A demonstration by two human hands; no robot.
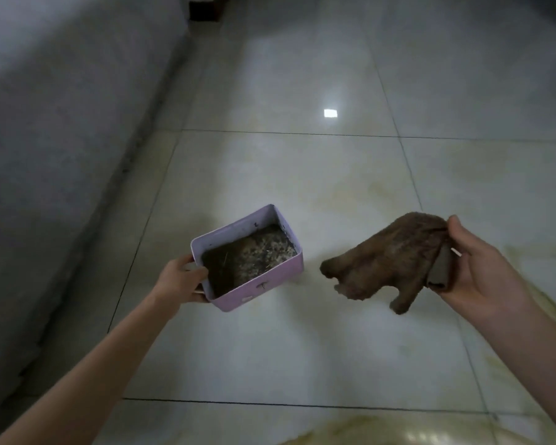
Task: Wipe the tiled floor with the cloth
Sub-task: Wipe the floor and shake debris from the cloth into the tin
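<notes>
My right hand (482, 271) grips a brown fluffy cloth (389, 261) by one bunched end, and the rest of it hangs to the left above the glossy pale tiled floor (302, 175). My left hand (182, 281) holds a pink rectangular tin (247, 256) by its near-left corner, thumb over the rim. The tin is tilted and has dark, speckled dirt inside. Tin and cloth are apart, both held above the floor.
A grey wall (61, 139) runs along the left side. A dark wooden furniture leg (206, 8) stands at the far top. Yellowish streaks mark the tiles (527, 258) at the right and near the bottom edge.
</notes>
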